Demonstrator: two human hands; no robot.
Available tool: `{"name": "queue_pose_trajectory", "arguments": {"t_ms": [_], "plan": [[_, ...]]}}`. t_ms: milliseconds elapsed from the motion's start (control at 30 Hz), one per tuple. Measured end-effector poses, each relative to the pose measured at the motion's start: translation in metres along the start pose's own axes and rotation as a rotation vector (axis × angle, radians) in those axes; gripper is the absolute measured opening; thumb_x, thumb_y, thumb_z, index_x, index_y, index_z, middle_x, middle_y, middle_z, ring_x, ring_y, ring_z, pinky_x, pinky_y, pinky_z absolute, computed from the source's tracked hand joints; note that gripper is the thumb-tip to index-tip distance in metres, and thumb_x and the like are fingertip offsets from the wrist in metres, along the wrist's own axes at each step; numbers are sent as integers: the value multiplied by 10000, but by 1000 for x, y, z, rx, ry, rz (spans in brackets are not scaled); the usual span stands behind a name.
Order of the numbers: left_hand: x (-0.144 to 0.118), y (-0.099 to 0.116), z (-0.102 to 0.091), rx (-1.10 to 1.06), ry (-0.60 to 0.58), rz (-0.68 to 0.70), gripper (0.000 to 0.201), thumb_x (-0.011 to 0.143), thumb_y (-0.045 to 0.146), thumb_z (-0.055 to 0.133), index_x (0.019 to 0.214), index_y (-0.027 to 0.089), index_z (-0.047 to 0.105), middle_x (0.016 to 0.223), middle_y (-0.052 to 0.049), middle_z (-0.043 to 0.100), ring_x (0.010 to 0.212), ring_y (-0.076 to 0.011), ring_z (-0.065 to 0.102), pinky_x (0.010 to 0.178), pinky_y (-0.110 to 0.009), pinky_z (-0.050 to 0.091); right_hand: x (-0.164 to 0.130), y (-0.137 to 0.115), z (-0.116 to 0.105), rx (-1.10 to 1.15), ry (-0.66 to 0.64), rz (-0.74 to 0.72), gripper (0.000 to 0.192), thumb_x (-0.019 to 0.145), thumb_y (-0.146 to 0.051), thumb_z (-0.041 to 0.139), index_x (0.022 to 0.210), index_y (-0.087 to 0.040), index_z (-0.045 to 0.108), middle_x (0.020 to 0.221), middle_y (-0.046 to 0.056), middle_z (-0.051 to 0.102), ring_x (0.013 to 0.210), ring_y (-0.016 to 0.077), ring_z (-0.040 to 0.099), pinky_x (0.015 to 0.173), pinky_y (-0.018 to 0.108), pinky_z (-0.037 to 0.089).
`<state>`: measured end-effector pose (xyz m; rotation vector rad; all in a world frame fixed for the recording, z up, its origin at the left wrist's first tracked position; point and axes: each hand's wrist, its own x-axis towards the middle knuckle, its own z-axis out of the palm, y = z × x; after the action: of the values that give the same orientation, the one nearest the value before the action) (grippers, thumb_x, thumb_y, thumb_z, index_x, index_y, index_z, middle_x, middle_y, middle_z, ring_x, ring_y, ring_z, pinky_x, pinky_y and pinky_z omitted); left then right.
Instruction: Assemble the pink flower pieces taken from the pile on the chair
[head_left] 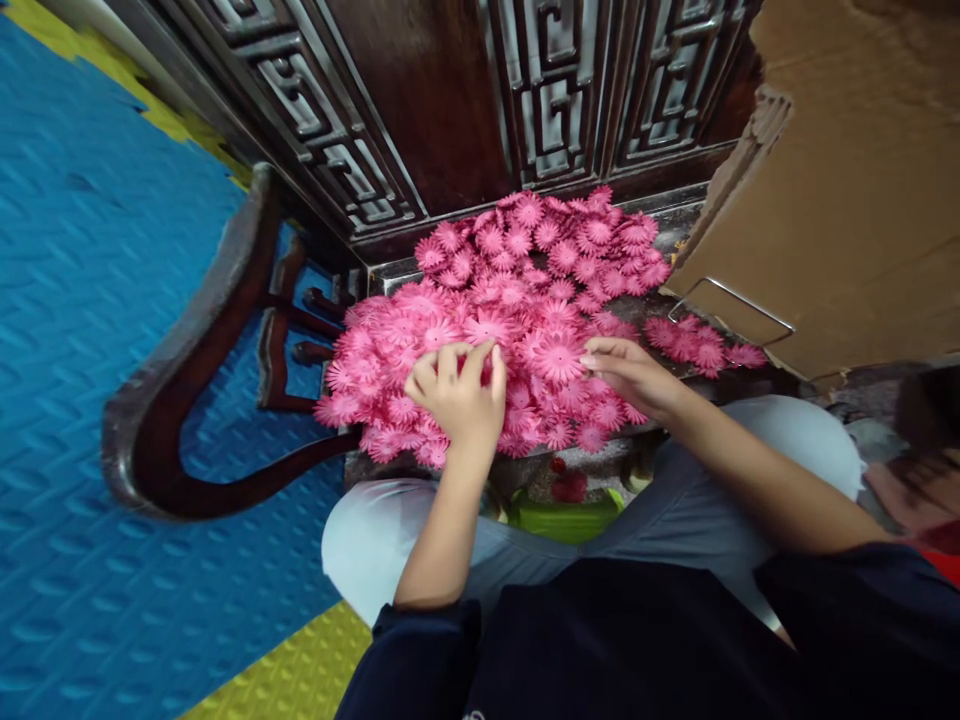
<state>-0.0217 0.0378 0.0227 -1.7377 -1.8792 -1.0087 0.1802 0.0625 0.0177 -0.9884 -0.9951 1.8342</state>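
A person in a dark top and pale trousers sits facing a wide heap of pink paper-like flowers [397, 330] spread over the seat of a dark wooden bench [637, 312]. The right hand [630, 375] pinches the edge of one pink flower [561, 358] between thumb and fingers, just above the heap's near right part. The left hand [461, 395] is beside it over the middle, fingers half curled and spaced apart; whether it grips a flower cannot be told. A smaller cluster [686, 342] lies to the right, near a bent metal wire [742, 303] and a torn cardboard sheet [847, 200]. Behind rises a carved backrest [420, 90]; at left, a curved armrest [142, 430] stands over blue matting [67, 350]
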Motion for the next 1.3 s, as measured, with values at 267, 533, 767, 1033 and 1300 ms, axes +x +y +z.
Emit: {"name": "queue_pose_trajectory", "arguments": {"t_ms": [267,533,767,1033,1300], "plan": [[-13,28,-12,-180,1,32,168,804,310,598,930,243,686,846,-50,592,826,-178,483,772,-332,297,1,0,-3,-26,-40,-27,129,636,-268,732,686,-185,646,657,-34,591,633,87,506,673,242,387],[-26,49,-14,-352,-132,63,136,751,378,674,797,254,706,750,-19,598,764,-162,490,717,-316,301,-2,-1,-1,-66,-128,-34,118,644,-266,720,687,-174,660,647,-32,597,621,80,507,638,224,389],[-26,47,-11,-521,-310,-76,151,782,378,636,822,256,715,743,2,597,770,-148,509,737,-305,344,-1,0,-1,-109,-139,-71,87,657,-242,717,675,-173,666,644,-32,610,614,71,520,635,217,397],[-24,48,-13,-605,-329,-91,134,796,341,623,807,244,715,721,4,590,753,-142,513,746,-308,369,0,-3,-2,-133,-150,-79,123,617,-244,756,642,-169,662,621,-34,610,589,67,517,604,218,396],[-18,41,-13,-761,-470,-143,78,730,313,694,730,235,696,749,5,597,788,-150,539,762,-309,401,5,-1,-8,-133,-277,-47,137,582,-234,783,613,-166,668,566,-44,588,551,68,508,574,221,391]]}}
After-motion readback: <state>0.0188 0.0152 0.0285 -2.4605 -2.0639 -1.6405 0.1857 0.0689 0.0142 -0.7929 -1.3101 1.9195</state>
